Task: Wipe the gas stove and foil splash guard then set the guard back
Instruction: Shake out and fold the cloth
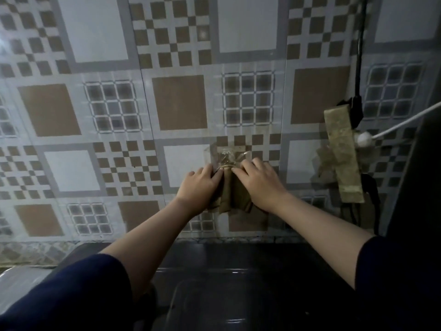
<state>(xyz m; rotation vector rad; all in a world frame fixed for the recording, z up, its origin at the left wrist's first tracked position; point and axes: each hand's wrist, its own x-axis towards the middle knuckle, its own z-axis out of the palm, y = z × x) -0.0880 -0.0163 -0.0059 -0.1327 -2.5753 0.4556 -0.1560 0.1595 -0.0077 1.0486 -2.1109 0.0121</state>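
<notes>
Two bare hands reach forward to a tiled wall and press on a patch of brownish, grimy tape and crinkled clear plastic [230,185] stuck to it. The left hand [199,185] lies flat against the patch's left edge, fingers straight and close together. The right hand [259,181] covers its right edge, fingers lightly bent, tips on the plastic. Neither grip pinches anything; both seem to be flattening the patch against the wall, probably to fix something there (whether this belongs to the foil splash guard cannot be told).

Below the hands lies the dark glossy top of the gas stove [226,271]. No foil guard is clearly in view.

Right of the hands, a second long strip of yellowed tape [343,154] holds a black cable [360,51] to the wall, with a white cord [393,125] crossing beside it.

The wall of glossy brown, grey and white checkered tiles [179,101] fills the view. The room is dim.
</notes>
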